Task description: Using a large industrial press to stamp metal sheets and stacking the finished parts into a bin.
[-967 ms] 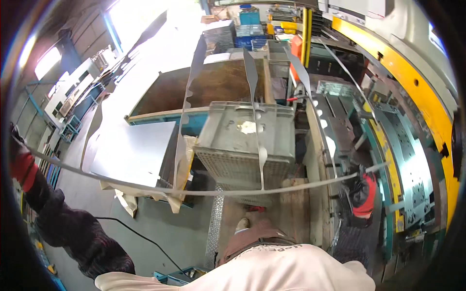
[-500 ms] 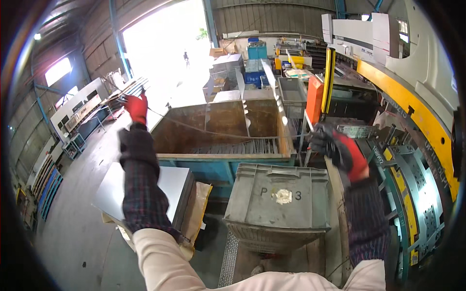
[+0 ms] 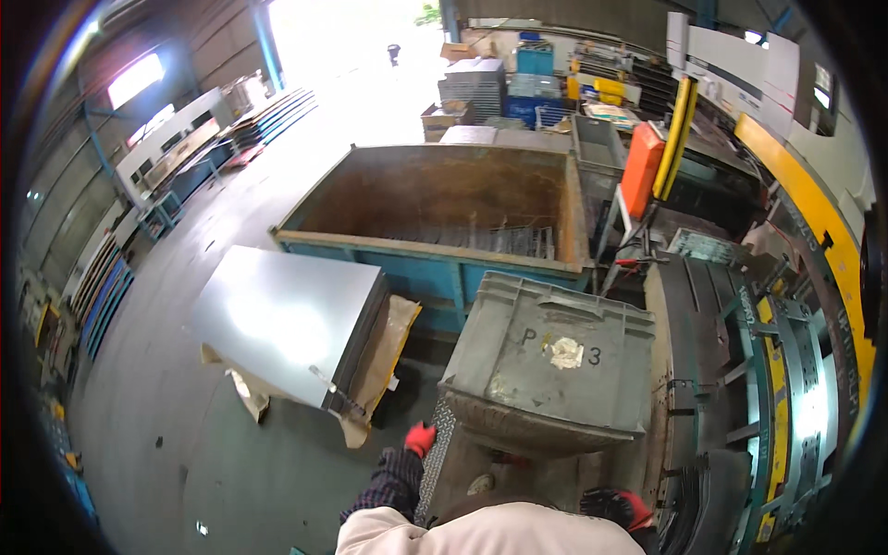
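1. Red-gloved left hand (image 3: 419,437) and right hand (image 3: 618,505) have dropped low, empty; whether open cannot be told.
2. Metal strips (image 3: 481,240) now lie in the rusty bin (image 3: 435,248), beyond the grey crate (image 3: 555,356).

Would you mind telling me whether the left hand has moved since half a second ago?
Yes. The left hand has dropped from up beside the rusty blue scrap bin to low by the near corner of the grey plastic crate, close to the body.
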